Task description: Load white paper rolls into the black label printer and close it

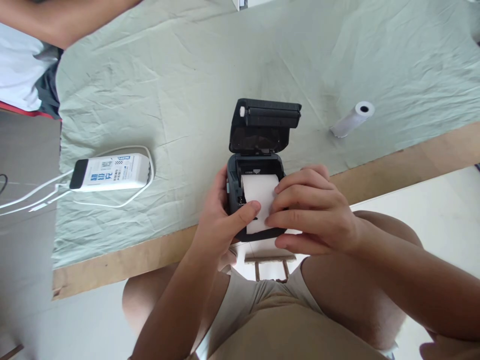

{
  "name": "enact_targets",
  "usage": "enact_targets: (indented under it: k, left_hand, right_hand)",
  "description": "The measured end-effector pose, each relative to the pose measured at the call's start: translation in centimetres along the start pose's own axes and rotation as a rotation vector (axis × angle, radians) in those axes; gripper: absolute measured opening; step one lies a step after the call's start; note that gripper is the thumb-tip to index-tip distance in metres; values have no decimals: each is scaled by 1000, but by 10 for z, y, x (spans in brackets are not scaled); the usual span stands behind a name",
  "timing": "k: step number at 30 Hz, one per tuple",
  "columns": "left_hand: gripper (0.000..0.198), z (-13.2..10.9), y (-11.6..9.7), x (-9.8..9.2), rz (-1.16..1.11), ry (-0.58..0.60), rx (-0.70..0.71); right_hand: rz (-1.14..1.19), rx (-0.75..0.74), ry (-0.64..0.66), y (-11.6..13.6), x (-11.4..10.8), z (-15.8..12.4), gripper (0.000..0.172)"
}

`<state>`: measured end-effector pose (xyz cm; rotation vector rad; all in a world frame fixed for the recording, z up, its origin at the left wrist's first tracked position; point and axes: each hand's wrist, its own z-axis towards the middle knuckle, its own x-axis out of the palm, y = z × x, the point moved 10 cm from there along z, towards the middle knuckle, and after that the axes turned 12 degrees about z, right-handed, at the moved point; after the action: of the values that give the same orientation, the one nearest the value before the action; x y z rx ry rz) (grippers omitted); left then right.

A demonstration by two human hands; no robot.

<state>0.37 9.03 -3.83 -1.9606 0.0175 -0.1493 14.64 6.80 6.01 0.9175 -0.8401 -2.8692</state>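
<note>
A small black label printer [234, 175] is held over the table's near edge, its lid [270, 114] swung up and back. White roll paper [260, 192] lies in its open bay, with the loose end toward me. My left hand [221, 217] wraps the printer's left side, and its thumb reaches over onto the paper. My right hand [315, 210] is at the printer's right side, fingers stretched out, with fingertips on the paper's right edge. What lies under the paper inside the bay is hidden.
On the pale green cloth [187, 100] a white paper roll [352, 119] stands at the right. A white power bank [112, 172] with white cables lies at the left. Another person's arm [67, 20] crosses the far left corner. The table's wooden edge [161, 252] runs below.
</note>
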Motion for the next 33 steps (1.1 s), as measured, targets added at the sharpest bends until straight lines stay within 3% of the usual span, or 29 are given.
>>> enact_targets:
  k: [6, 9, 14, 27, 33]
  left_hand:
    - [79, 1, 0, -1, -1, -20, 7]
    - [78, 1, 0, 0, -11, -17, 4]
    - [77, 0, 0, 0, -19, -6, 9]
    - [79, 0, 3, -1, 1, -7, -6]
    - [76, 1, 1, 0, 22, -10, 10]
  right_hand:
    - [-35, 12, -74, 0, 1, 0, 14]
    - [-37, 10, -78, 1, 4, 0, 15]
    - [-86, 6, -75, 1, 1, 1, 3]
    - [-89, -57, -48, 8, -7, 2, 3]
    - [-26, -45, 4, 6, 7, 0, 19]
